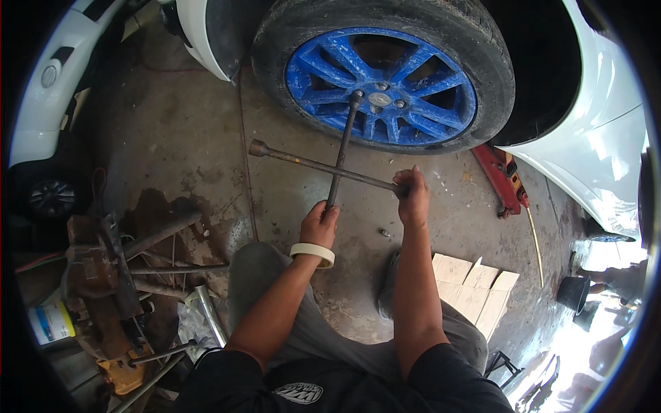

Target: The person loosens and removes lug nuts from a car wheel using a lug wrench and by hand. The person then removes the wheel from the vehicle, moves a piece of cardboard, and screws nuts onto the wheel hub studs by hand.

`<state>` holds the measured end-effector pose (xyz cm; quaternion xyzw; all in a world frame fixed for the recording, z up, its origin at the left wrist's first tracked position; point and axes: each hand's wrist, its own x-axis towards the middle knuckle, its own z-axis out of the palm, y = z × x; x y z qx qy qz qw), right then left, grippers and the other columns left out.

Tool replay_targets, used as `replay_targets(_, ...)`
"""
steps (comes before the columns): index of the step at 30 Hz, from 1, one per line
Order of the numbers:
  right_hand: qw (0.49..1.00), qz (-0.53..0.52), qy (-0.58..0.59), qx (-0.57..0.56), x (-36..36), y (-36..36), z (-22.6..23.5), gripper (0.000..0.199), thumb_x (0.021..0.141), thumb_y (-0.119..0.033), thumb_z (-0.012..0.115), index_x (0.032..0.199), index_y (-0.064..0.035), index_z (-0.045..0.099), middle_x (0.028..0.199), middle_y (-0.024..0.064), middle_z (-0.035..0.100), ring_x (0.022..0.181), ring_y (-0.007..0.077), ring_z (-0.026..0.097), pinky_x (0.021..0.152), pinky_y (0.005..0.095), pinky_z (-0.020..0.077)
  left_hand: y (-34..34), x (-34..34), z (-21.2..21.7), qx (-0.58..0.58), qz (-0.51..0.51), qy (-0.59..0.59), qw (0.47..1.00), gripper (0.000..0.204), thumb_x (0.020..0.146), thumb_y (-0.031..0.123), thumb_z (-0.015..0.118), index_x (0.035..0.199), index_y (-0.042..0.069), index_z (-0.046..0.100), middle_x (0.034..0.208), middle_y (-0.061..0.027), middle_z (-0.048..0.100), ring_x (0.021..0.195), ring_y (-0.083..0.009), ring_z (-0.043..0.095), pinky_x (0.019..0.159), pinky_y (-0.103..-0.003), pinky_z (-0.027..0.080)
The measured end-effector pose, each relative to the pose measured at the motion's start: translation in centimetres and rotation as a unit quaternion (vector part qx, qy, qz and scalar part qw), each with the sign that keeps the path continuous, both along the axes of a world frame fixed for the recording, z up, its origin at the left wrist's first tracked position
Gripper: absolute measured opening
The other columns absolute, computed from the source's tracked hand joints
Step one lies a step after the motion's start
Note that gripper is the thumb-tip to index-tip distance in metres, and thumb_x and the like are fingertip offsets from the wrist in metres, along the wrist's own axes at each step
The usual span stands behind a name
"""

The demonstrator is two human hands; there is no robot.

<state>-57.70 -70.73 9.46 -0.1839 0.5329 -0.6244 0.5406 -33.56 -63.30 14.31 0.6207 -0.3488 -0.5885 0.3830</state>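
Observation:
A rusty four-way lug wrench reaches from my hands to the wheel. One of its sockets sits over a lug nut on the blue spoked wheel, left of the hub cap. My left hand is closed round the near end of the arm that points at the wheel; a cream-coloured ring, like a tape roll, circles that wrist. At the right end of the cross arm my right hand is closed with its fingers curled on the bar. Other lug nuts show round the hub.
A red floor jack stands under the white car at the right. Flattened cardboard lies by my right knee. A rusty vise-like stand with metal legs is at my left. Another white car is at far left.

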Motion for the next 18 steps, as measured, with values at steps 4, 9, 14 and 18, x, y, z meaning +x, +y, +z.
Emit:
replay_targets(4,0.999,0.006,0.010,0.039,0.2,0.2,-0.2,0.030,0.104,-0.036,0.058,0.097,-0.0076,0.063,0.092,0.0066,0.066,0.080,0.0166,0.064,0.072,0.0328,0.0519,0.4,-0.3,1.9,0.013,-0.013,0.019,1.000,0.016,0.103,0.020,0.061,0.112,0.008,0.064,0.070,0.0031,0.054,0.056,-0.0057,0.050,0.048,-0.025,0.041)
replay_targets(9,0.995,0.029,0.007,0.094,1.2,1.3,-0.7,0.035,0.106,-0.040,0.055,0.112,-0.0057,0.061,0.098,0.0074,0.066,0.091,0.0184,0.066,0.077,0.0383,0.0570,-0.3,-0.3,4.3,0.000,-0.045,0.067,0.997,0.018,0.102,0.017,0.060,0.117,0.007,0.062,0.070,0.0032,0.054,0.057,-0.0058,0.051,0.048,-0.025,0.043)
replay_targets(14,0.971,0.027,-0.213,0.105,2.9,0.8,-2.6,0.040,0.109,-0.037,0.046,0.127,-0.0027,0.054,0.110,0.0108,0.063,0.098,0.0289,0.067,0.086,0.0461,0.0561,-1.8,0.4,5.2,-0.009,-0.091,-0.033,0.995,0.015,0.101,0.018,0.060,0.107,0.004,0.061,0.072,-0.0026,0.060,0.058,-0.0126,0.058,0.054,-0.032,0.048)
replay_targets(18,0.966,-0.021,-0.245,0.080,2.3,-0.6,-3.2,0.034,0.108,-0.031,0.047,0.124,-0.0027,0.055,0.106,0.0119,0.064,0.094,0.0312,0.068,0.087,0.0473,0.0564,-2.2,0.4,3.9,-0.046,-0.102,-0.100,0.989,0.019,0.102,0.022,0.058,0.102,0.003,0.060,0.073,-0.0073,0.063,0.063,-0.0197,0.062,0.061,-0.037,0.050)
